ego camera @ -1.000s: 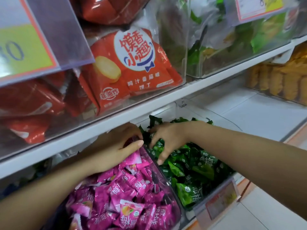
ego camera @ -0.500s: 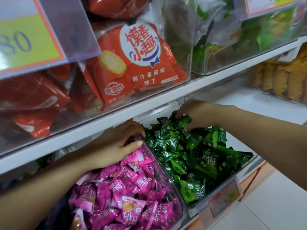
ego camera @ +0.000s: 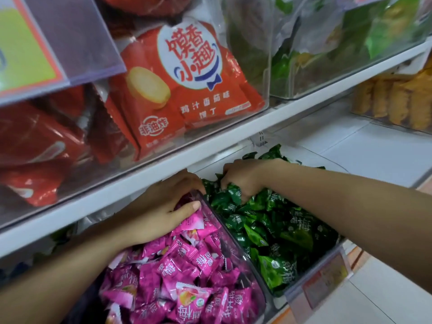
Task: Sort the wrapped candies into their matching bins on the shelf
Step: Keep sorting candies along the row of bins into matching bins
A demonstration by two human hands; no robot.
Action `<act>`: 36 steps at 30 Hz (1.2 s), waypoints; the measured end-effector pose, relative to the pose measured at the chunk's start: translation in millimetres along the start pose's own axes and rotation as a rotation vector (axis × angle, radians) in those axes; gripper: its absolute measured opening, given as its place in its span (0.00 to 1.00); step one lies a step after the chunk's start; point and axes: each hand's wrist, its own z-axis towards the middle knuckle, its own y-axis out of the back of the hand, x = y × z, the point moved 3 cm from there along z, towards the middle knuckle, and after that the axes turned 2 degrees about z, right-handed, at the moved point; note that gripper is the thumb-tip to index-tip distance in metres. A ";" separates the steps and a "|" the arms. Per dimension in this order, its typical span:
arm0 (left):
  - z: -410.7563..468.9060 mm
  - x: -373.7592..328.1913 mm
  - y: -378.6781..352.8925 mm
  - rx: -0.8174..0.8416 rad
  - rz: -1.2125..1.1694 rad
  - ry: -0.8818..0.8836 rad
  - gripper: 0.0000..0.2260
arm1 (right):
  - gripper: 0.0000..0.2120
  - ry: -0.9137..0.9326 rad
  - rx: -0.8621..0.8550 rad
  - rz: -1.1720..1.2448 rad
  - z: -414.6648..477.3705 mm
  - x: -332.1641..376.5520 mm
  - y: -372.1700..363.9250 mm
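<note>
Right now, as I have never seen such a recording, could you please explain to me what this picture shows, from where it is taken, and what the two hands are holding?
There is no machine here: a person works with bare hands. The one picture comes from a camera worn on the head, looking down at a shop shelf. On it stand two clear bins, one with pink candies, one with green candies. The left hand lies on the pink ones, its fingers curled over the clear wall between the bins. The right hand digs into the green heap, and its grip closes on several green candies. Above, behind clear plastic, lie red snack packets.
</note>
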 end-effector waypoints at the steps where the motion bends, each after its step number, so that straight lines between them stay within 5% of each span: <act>1: -0.2 0.6 -0.2 -0.002 0.001 -0.003 0.17 | 0.31 -0.010 -0.008 -0.016 -1.4 -2.8 0.5; 19: -0.1 -3.7 -0.2 0.016 -0.006 0.034 0.13 | 0.20 -0.302 -0.314 0.003 -29.2 -25.7 24.7; 24: -0.4 -1.2 -3.1 0.039 -0.050 0.047 0.11 | 0.28 -0.295 -0.145 -0.143 -46.3 -18.4 37.9; 30: -1.2 0.4 -7.3 0.031 -0.127 0.044 0.14 | 0.22 0.013 -0.220 0.411 -22.8 16.7 37.2; 36: -0.2 0.2 -6.7 0.003 -0.096 0.016 0.16 | 0.28 0.017 0.019 0.373 24.1 26.1 7.8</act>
